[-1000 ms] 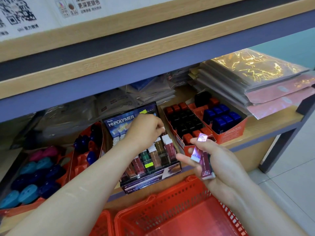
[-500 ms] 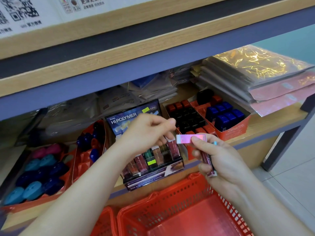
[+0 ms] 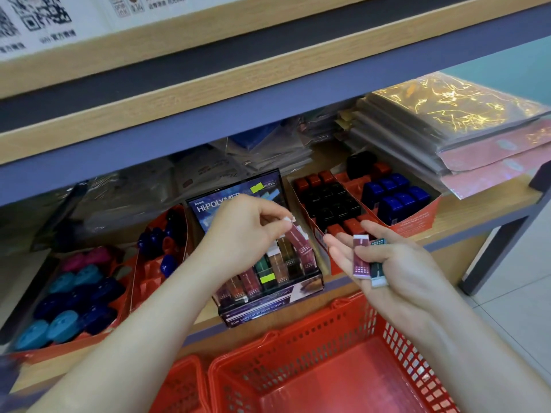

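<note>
Fingers of the left hand pinch the maroon eraser by its top end; light and stiff, it likely lifts easily. Spread flat, the right hand cradles two erasers.

Stationery shop, pretty sure. Pentel eraser display box right behind left hand, orange trays of small colourful goods further left, red shopping basket below right hand, QR-code signage way above both.

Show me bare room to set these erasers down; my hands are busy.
The red basket is bare inside. On the shelf, only the wood strip between the orange tray and the pink sheets is free; leftward, trays and the eraser display crowd together.
</note>
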A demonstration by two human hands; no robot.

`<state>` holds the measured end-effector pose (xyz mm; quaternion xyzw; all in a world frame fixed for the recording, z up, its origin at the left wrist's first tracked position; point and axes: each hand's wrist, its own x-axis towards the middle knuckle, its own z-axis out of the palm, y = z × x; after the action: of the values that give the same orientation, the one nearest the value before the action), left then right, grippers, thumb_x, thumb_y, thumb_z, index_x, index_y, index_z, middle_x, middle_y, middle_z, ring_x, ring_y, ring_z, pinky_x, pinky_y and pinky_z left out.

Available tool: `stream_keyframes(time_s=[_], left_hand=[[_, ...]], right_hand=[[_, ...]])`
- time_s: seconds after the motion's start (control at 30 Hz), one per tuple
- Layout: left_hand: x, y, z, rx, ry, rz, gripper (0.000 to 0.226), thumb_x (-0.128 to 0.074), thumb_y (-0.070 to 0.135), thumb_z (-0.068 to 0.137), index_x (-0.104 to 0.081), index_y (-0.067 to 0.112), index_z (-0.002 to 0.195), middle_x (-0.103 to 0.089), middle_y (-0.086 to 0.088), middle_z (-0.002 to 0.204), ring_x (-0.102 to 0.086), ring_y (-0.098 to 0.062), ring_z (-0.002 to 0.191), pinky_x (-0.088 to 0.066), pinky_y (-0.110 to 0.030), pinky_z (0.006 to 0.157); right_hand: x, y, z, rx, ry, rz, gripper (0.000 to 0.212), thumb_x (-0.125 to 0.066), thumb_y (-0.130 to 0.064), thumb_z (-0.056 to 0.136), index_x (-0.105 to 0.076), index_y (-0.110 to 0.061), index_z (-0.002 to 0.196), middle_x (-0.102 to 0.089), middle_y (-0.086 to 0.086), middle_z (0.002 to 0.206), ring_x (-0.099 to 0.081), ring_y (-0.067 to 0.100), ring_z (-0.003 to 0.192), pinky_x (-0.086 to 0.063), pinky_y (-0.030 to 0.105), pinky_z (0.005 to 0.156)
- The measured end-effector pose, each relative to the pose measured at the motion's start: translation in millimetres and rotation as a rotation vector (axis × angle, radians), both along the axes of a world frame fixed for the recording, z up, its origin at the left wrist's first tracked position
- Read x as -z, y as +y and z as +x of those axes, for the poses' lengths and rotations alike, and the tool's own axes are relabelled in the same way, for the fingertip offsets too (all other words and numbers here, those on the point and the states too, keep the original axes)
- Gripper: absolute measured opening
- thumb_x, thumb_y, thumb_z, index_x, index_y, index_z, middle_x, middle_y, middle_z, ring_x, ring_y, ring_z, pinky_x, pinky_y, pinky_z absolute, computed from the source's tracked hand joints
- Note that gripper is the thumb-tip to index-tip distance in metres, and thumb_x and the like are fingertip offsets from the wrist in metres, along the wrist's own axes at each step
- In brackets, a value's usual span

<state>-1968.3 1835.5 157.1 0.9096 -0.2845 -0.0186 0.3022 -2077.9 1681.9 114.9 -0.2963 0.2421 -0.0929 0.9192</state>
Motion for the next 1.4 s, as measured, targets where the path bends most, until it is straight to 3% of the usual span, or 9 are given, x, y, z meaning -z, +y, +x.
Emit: stream_keyframes(time_s=[0.1,0.27,0.5,0.63,0.73,0.83,1.0,1.23,1.4], left_hand=[[8,-4,-2,0.008,-0.135,0.074,0.014,-0.068,0.032,0.089,-0.076,0.027,0.1,-0.07,0.016,0.086,-0.061,0.002,0.081,-0.042,-0.005,0.07],[14,-10,-4,0.11,-0.302,0.118,0.016,-0.065,0.029,0.091,-0.075,0.02,0.101,-0.069,0.007,0.088,-0.062,-0.011,0.084,-0.05,-0.037,0.087],[40,-14,2,0.219,-0.443,0.154,0.011,-0.073,0.025,0.084,-0.073,0.014,0.083,-0.063,0.002,0.078,-0.059,-0.019,0.08,-0.051,-0.036,0.074],[48,-17,3,0.193,-0.555,0.2,0.015,-0.081,0.021,0.075,-0.068,0.014,0.075,-0.058,0.002,0.077,-0.056,-0.022,0.078,-0.041,-0.027,0.068],[40,-16,-1,0.136,-0.436,0.094,0.01,-0.072,0.028,0.085,-0.072,0.019,0.08,-0.063,0.008,0.079,-0.056,-0.011,0.08,-0.041,-0.023,0.072],[20,-8,-10,0.072,0.053,-0.184,0.022,-0.059,0.034,0.094,-0.075,0.021,0.086,-0.07,0.009,0.073,-0.059,0.0,0.065,-0.048,-0.019,0.065],[2,9,-23,0.112,0.452,-0.306,0.01,-0.074,0.019,0.081,-0.078,0.014,0.09,-0.072,-0.012,0.077,-0.064,-0.015,0.064,-0.058,-0.026,0.063],[-23,54,-7,-0.159,0.115,-0.321,0.013,-0.072,0.017,0.084,-0.076,0.029,0.089,-0.074,0.01,0.078,-0.068,-0.004,0.072,-0.054,-0.016,0.064],[-9,72,-6,-0.2,0.004,-0.151,0.011,-0.075,0.021,0.083,-0.076,0.031,0.087,-0.072,0.015,0.074,-0.065,0.001,0.072,-0.047,-0.013,0.067]], right_hand=[[-1,2,-2,-0.007,0.012,-0.006,0.043,-0.041,0.017,0.094,-0.05,-0.006,0.13,-0.064,0.026,0.117,-0.073,0.04,0.086,-0.062,0.042,0.068],[-2,3,-4,-0.069,0.019,-0.055,0.024,-0.05,0.002,0.097,-0.056,0.002,0.12,-0.074,0.019,0.102,-0.074,0.031,0.086,-0.062,0.034,0.065],[-3,6,-4,-0.063,0.053,-0.076,0.015,-0.057,-0.006,0.095,-0.069,-0.003,0.103,-0.072,0.016,0.089,-0.074,0.023,0.073,-0.061,0.033,0.057],[-1,7,-6,-0.117,0.088,-0.185,0.011,-0.066,-0.013,0.089,-0.072,-0.014,0.097,-0.067,0.005,0.068,-0.063,0.013,0.054,-0.044,0.016,0.038],[2,8,-5,-0.155,0.086,-0.319,0.015,-0.07,-0.017,0.083,-0.073,-0.012,0.097,-0.065,0.005,0.069,-0.055,0.008,0.049,-0.03,0.012,0.032],[3,10,-4,-0.21,0.038,-0.402,0.022,-0.071,-0.017,0.08,-0.074,-0.008,0.099,-0.063,0.009,0.073,-0.055,0.007,0.053,-0.029,0.013,0.034],[-1,22,-3,-0.283,-0.011,-0.5,0.036,-0.075,-0.022,0.069,-0.073,-0.01,0.103,-0.067,0.003,0.073,-0.061,0.007,0.06,-0.03,0.013,0.036],[4,17,5,-0.151,0.075,-0.325,0.032,-0.046,0.001,0.094,-0.059,-0.012,0.12,-0.075,0.015,0.097,-0.051,0.012,0.057,-0.032,0.019,0.04],[0,19,1,-0.18,0.003,-0.208,0.047,-0.041,0.013,0.095,-0.048,-0.008,0.136,-0.063,0.022,0.121,-0.072,0.023,0.091,-0.054,0.027,0.059]])
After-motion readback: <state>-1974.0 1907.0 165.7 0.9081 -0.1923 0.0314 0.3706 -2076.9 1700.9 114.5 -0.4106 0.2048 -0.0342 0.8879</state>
